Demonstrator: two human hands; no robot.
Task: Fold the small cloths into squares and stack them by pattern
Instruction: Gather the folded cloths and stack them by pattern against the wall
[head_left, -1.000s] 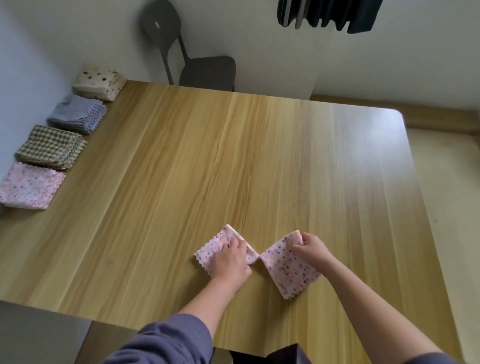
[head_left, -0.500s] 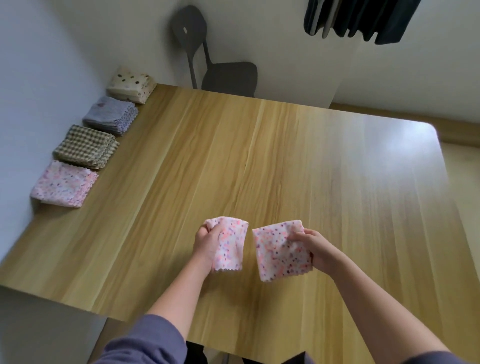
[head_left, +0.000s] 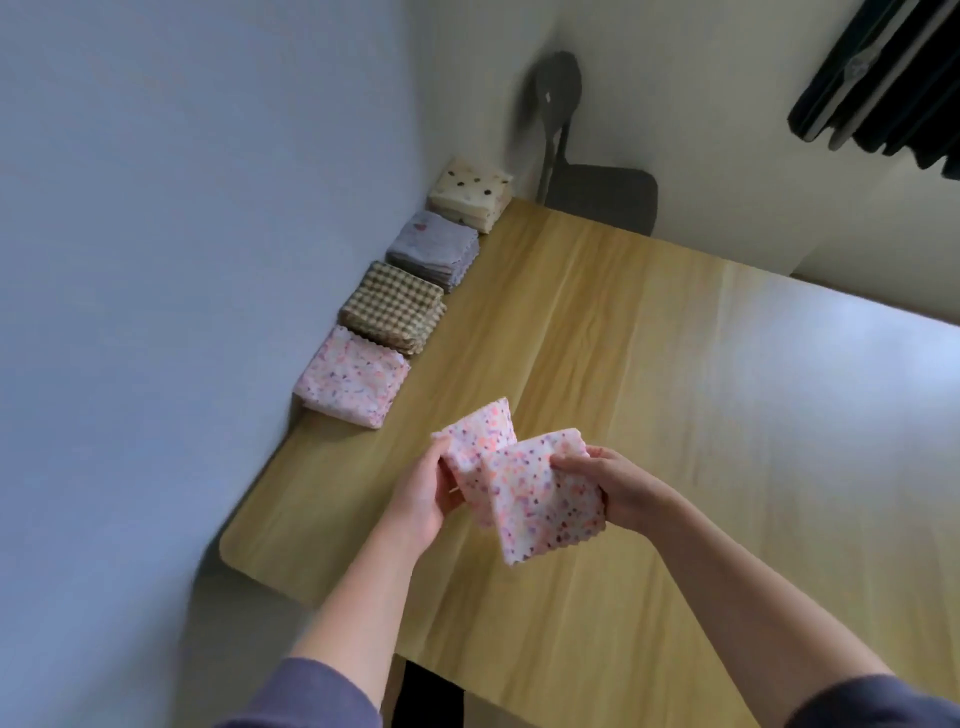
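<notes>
I hold a pink speckled cloth in the air above the wooden table, folded so its two halves overlap in the middle. My left hand grips its left half and my right hand pinches its right half. Four folded stacks line the table's left edge by the wall: a pink speckled stack nearest, then a brown checked stack, a lilac-grey stack and a cream dotted stack at the far corner.
A dark chair stands behind the table's far edge. A pale wall runs close along the left side. Dark clothes hang at the top right.
The two halves of the cloth have come together and now overlap, lifted higher off the table. My view has swung left toward the stacks and the wall.
</notes>
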